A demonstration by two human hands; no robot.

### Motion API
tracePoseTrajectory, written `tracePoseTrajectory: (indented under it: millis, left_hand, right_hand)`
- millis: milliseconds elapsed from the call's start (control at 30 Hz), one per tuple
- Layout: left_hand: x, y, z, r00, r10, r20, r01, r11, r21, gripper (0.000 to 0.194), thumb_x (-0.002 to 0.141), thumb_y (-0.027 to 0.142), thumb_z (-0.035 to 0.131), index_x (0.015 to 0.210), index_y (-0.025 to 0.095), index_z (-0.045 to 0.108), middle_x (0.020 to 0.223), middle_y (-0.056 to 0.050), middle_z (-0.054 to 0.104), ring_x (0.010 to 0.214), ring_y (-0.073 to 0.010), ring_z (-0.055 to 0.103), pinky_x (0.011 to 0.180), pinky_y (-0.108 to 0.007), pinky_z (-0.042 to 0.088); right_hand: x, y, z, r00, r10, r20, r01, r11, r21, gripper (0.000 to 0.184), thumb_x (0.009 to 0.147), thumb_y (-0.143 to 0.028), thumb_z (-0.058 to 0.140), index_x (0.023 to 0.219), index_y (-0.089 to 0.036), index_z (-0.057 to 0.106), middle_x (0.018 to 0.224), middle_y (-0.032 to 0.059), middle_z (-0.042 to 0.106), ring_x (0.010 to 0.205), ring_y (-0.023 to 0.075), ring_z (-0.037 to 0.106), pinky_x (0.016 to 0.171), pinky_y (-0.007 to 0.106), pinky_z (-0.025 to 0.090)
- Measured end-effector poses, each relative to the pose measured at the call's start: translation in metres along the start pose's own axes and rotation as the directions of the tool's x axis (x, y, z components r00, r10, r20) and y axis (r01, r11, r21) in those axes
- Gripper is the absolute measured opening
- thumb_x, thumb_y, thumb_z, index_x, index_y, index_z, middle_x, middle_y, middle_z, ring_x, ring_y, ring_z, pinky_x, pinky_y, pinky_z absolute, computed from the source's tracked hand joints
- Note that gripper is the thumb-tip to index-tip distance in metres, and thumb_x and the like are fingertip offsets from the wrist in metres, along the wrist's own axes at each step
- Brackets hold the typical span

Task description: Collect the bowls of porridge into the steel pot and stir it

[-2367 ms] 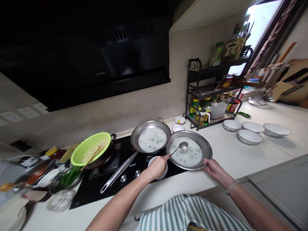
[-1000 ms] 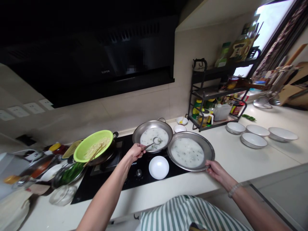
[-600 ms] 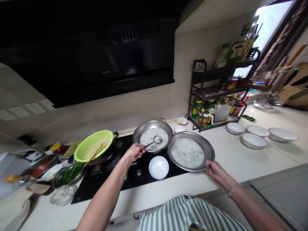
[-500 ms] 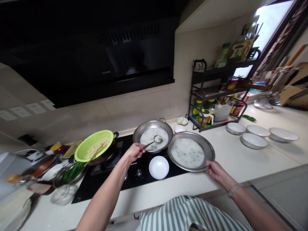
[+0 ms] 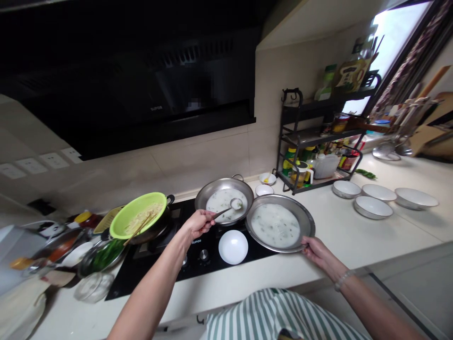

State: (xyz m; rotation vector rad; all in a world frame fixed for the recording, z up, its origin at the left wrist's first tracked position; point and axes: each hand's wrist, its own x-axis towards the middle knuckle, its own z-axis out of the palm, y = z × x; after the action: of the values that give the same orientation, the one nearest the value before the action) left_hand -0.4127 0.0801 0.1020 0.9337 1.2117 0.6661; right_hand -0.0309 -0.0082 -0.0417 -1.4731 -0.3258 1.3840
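My left hand (image 5: 199, 223) is closed round the handle of a metal ladle (image 5: 230, 208). The ladle's bowl sits over the white liquid with green bits in a steel pan (image 5: 207, 195) on the black cooktop (image 5: 159, 257). My right hand (image 5: 316, 251) grips the near rim of a wide steel dish (image 5: 307, 222) that holds the same white liquid. That dish rests half on the cooktop, half on the pale counter. A small white bowl (image 5: 232, 246) stands on the cooktop just in front of the pan, between my hands.
A green colander (image 5: 136, 218) with noodles and chopsticks sits on a pot at the left. Plates, jars and greens crowd the far left. Two small dishes (image 5: 264, 184) and a black spice rack (image 5: 311, 137) stand behind. Several white bowls (image 5: 373, 206) line the right counter.
My left hand carried the ladle from the wide dish back to the pan, uncovering the small white bowl. In the last second the ladle's bowl drifted right within the pan. The right hand stayed on the rim.
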Motion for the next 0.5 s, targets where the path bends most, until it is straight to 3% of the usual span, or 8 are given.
tracePoseTrajectory:
  millis: [500]
  left_hand:
    - [-0.013,0.021,0.009,1.000,0.001,0.018,-0.002,0.999,0.033,0.018,0.072,0.003,0.056,0.089,0.009,0.058,0.049,0.003,0.053,0.032,-0.0004,0.024,0.034,-0.015,0.009]
  right_hand:
    - [-0.003,-0.004,0.002,1.000,-0.009,0.020,0.009,1.000,0.003,0.020,0.056,-0.003,0.053,0.049,-0.020,0.044,0.038,-0.0047,0.044,0.031,0.0059,0.040,0.033,0.015,0.035]
